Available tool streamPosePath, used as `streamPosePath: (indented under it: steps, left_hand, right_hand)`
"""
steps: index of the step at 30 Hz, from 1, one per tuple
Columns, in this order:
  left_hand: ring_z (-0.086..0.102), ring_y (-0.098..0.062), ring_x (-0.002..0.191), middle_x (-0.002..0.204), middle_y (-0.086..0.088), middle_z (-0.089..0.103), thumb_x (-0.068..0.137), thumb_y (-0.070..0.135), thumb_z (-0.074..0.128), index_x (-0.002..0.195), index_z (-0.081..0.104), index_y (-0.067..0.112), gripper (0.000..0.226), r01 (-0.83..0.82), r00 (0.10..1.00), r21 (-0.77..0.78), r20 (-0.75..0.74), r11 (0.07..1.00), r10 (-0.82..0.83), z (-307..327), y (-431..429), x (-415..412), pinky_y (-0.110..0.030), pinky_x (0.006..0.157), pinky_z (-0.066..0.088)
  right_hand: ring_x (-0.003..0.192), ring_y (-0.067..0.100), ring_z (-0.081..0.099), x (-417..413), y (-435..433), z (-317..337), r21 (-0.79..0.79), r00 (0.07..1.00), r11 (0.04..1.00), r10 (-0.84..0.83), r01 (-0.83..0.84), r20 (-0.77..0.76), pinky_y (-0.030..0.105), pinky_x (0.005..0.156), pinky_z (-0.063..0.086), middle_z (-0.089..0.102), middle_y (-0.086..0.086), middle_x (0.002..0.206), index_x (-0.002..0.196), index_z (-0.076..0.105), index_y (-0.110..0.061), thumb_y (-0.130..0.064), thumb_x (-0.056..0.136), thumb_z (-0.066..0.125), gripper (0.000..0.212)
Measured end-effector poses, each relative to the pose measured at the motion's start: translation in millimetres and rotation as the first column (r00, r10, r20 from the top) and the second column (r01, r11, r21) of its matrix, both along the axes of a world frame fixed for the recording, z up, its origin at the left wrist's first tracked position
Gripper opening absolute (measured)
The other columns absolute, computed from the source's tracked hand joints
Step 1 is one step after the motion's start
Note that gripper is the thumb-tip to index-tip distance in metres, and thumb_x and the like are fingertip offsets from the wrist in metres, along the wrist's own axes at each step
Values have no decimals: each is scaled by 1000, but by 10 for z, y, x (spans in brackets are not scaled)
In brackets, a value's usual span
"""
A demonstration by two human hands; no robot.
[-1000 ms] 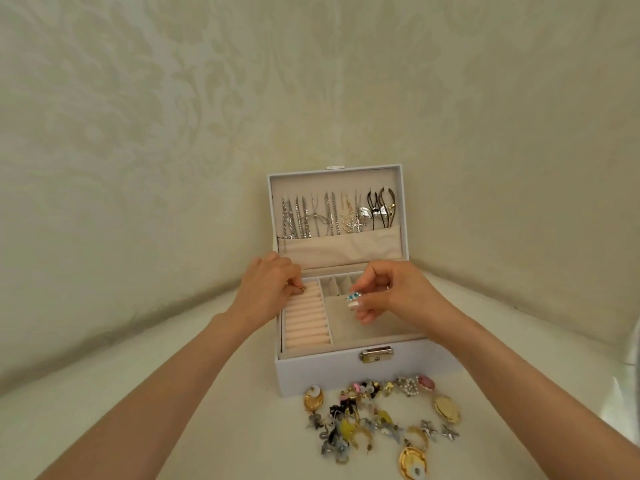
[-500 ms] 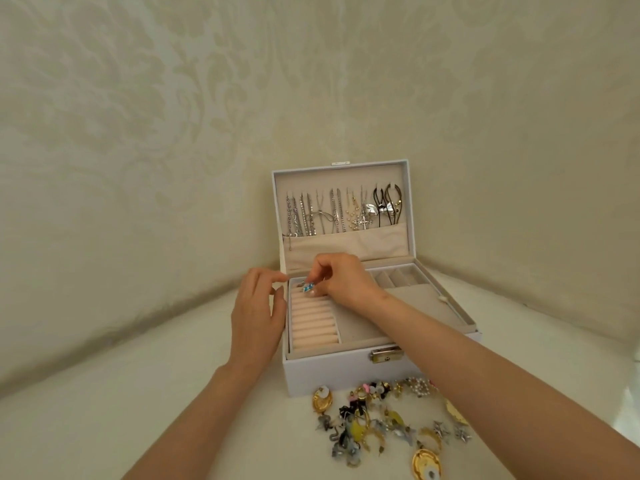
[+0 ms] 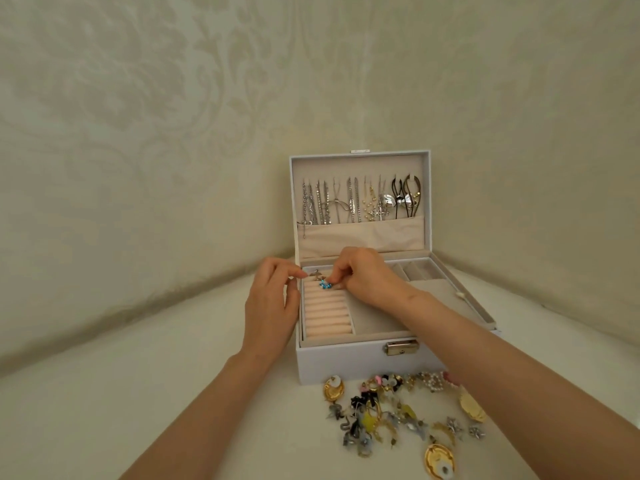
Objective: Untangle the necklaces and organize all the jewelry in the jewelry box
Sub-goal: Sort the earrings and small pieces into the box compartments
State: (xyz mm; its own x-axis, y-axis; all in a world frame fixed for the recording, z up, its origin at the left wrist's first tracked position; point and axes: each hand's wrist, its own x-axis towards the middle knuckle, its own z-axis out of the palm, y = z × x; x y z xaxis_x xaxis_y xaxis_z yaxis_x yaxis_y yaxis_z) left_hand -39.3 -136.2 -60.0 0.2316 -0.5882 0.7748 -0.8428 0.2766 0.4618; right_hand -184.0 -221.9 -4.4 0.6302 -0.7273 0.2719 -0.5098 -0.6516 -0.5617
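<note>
White jewelry box (image 3: 346, 362) stands open on the table (image 3: 138, 393), its lid upright and hung with necklaces (image 3: 360, 202). The right hand (image 3: 367, 275) pinches a blue ring (image 3: 325, 284) over the far end of the ring rolls (image 3: 327, 317), just inside the left rim. The left hand (image 3: 270, 306) rests against that rim from outside, fingers loosely bent, holding nothing. Loose jewelry (image 3: 398, 410) lies by the front wall; bare table spreads left.
</note>
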Motion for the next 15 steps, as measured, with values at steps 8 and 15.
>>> streamPosePath:
  steps: [8,15]
  left_hand:
    - [48,-7,85,88,15,57,83,27,43,86,63,19,22,51,998,49,24,998,-52,130,217,-140,-33,80,39]
    - [49,2,94,95,18,60,83,34,47,92,58,24,17,187,979,161,48,969,-197,111,722,-499,-14,82,34]
  right_hand:
    - [97,18,55,-250,192,125,-152,994,988,-10,-7,-109,16,79,35,62,4,102,108,71,-15,-2,91,54,29]
    - [68,3,52,-869,815,22,-133,988,991,26,-5,155,16,65,42,64,-14,83,96,73,-27,-15,87,64,18]
